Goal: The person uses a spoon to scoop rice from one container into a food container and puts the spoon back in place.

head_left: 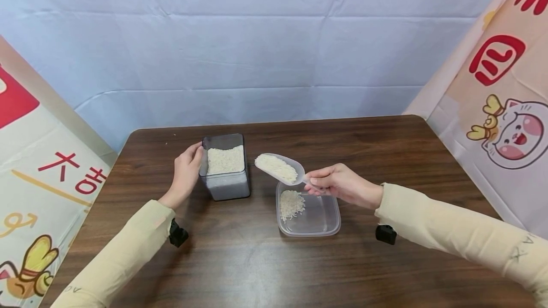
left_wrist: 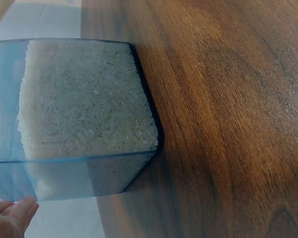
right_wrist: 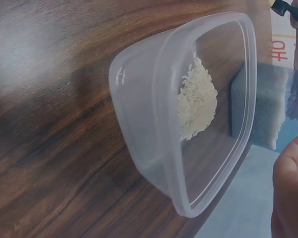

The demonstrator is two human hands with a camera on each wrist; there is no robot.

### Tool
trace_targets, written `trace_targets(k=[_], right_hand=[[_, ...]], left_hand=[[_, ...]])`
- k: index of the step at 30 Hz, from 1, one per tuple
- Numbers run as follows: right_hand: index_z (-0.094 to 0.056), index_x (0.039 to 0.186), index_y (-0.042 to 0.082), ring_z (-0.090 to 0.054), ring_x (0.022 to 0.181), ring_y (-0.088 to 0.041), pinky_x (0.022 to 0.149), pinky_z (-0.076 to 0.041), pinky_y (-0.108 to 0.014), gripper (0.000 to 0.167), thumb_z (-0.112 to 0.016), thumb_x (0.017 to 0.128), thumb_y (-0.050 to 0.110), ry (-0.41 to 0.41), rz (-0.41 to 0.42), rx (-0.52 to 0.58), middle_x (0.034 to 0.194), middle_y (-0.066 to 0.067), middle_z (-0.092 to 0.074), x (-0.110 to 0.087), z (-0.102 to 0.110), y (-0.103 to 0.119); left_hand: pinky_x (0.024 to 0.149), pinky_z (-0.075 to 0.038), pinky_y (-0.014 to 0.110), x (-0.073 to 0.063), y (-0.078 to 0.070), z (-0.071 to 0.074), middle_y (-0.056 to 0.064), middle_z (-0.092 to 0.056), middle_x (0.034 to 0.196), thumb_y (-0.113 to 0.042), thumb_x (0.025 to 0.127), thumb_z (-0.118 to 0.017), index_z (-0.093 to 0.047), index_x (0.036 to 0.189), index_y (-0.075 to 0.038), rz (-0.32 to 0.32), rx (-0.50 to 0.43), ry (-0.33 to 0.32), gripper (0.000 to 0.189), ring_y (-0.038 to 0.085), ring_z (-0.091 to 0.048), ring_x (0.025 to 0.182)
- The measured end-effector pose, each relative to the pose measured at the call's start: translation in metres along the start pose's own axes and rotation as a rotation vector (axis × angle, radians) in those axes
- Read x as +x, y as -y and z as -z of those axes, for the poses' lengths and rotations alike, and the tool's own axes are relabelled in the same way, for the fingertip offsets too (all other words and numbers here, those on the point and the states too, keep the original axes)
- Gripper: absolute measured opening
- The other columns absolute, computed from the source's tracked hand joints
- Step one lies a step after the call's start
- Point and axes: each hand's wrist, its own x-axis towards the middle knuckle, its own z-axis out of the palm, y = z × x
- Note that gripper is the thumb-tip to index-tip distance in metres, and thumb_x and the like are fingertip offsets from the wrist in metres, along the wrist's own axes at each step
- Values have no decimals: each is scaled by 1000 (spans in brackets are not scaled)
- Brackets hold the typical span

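Note:
My right hand [head_left: 342,184] grips the handle of a clear plastic scoop [head_left: 299,168] heaped with white rice [head_left: 277,167]. The scoop is held in the air above the far edge of a clear plastic tub [head_left: 314,227], its tip pointing left. Inside that tub lies a small pile of rice [right_wrist: 198,101]. A tall, dark-tinted, see-through rice container [head_left: 227,189] stands to the left, with rice [left_wrist: 89,99] in it. My left hand [head_left: 186,170] holds this container by its far left corner, thumb and fingers against the wall.
Everything stands on a brown wood-grain table [head_left: 239,260]. A pale blue cloth [head_left: 257,51] hangs behind it. Printed banners flank the table, one on the left [head_left: 60,194] and one on the right [head_left: 484,122].

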Motion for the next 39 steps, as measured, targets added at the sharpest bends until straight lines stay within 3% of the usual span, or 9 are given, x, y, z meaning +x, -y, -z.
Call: trace_targets(k=[4,7,12,15,20,26,36,39], right_hand=[[-39,124,-21,-64,83,-18,75,-49,-25,39,-47,90,-5,-7,-4,-10,88,-11,-66,-2,4,0],[-39,124,-21,-64,83,-17,75,-49,-24,39,-47,90,-5,-5,-5,-22,88,-10,-66,-3,7,0],[-39,124,-22,-63,81,-15,75,-49,-25,40,-49,89,-4,-10,-8,-26,87,-10,-66,-4,11,-2],[-39,123,-22,-63,80,-13,74,-49,-24,41,-51,89,-2,-8,-7,-42,87,-9,-66,-6,14,-4],[-39,122,-22,-63,81,-13,75,-49,-25,41,-51,89,-2,7,-4,-37,87,-10,-66,-9,19,-6],[-41,123,-21,-64,83,-16,76,-50,-26,40,-51,89,-1,-2,-19,-44,88,-10,-67,-11,24,-8],[-41,123,-20,-63,82,-14,79,-49,-30,42,-52,89,1,-21,-37,-88,92,-13,-66,-16,31,-10],[-41,123,-20,-63,83,-14,78,-49,-29,41,-52,89,1,-20,-39,-96,91,-11,-66,-17,33,-12]], left_hand=[[73,-35,34,0,1,0,22,-58,106,-30,99,-36,-47,130,2,-9,-10,-4,46,23,-46,82],[69,-35,34,0,1,0,22,-56,89,-30,99,-36,-48,130,2,-16,-5,-5,46,23,-44,73],[69,-35,34,-1,0,1,19,-50,78,-31,99,-35,-47,130,2,-24,-2,-1,47,21,-42,70],[71,-35,35,-1,0,1,20,-51,81,-31,99,-35,-46,131,2,-19,-12,6,47,23,-44,75],[75,-35,37,0,0,1,23,-58,107,-29,99,-36,-47,129,3,-21,-5,1,46,26,-47,86],[80,-37,38,0,0,1,20,-54,123,-29,98,-37,-48,129,3,-10,-11,0,45,26,-47,94],[79,-36,38,1,1,1,19,-52,126,-29,98,-37,-47,130,2,-6,-19,4,45,25,-47,94],[78,-35,37,1,1,0,21,-55,118,-29,99,-37,-47,130,2,-5,-17,9,45,26,-46,91]])
